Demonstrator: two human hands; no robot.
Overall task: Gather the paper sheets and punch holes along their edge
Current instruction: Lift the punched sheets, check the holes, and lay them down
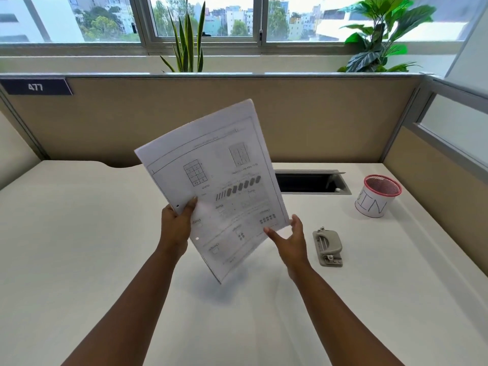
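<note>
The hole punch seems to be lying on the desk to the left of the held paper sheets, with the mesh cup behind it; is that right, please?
Not quite: the head view shows the hole punch on the desk to the right of the paper sheets, beside the right hand. The mesh cup does stand behind it.

Two bare forearms rise from the bottom of the view, each ending in a bare hand. No sleeves, cuffs or gloves cover the arms anywhere they show; they are uncovered from the lower edge of the picture up to the wrists. The left hand (176, 224) wears no ring, watch, bracelet or band that can be seen. The right hand (289, 240) is likewise plain, with nothing worn at the wrist or on the fingers (272, 231). The fingernails look short and unpainted, though they are small in this view. No tattoos, marks or bandages show on either arm. Nothing else of the person appears.
</note>
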